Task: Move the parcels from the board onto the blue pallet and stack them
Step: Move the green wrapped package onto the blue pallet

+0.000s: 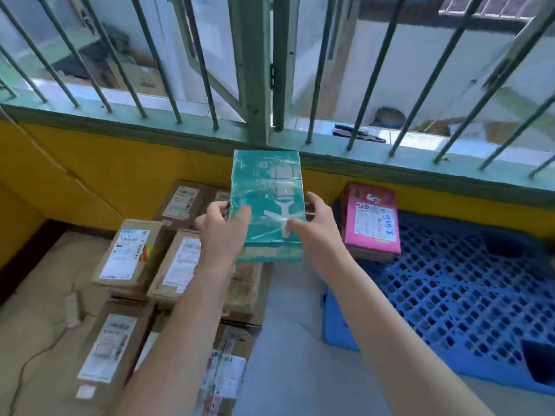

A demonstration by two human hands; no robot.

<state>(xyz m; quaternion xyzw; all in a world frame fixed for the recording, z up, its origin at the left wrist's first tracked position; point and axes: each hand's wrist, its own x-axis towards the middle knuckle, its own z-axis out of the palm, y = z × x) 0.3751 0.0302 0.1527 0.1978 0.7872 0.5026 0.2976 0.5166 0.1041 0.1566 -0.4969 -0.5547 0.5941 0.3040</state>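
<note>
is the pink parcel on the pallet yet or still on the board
On the pallet: the pink parcel sits at the far left corner of the blue pallet.

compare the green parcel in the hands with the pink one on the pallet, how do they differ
The green parcel is teal and held in the air by both the left hand and the right hand; the pink parcel already rests on the blue pallet. The pink parcel carries a white shipping label with blue handwriting; the green parcel shows a printed white design under glossy wrap. Both are rectangular boxes.
</note>
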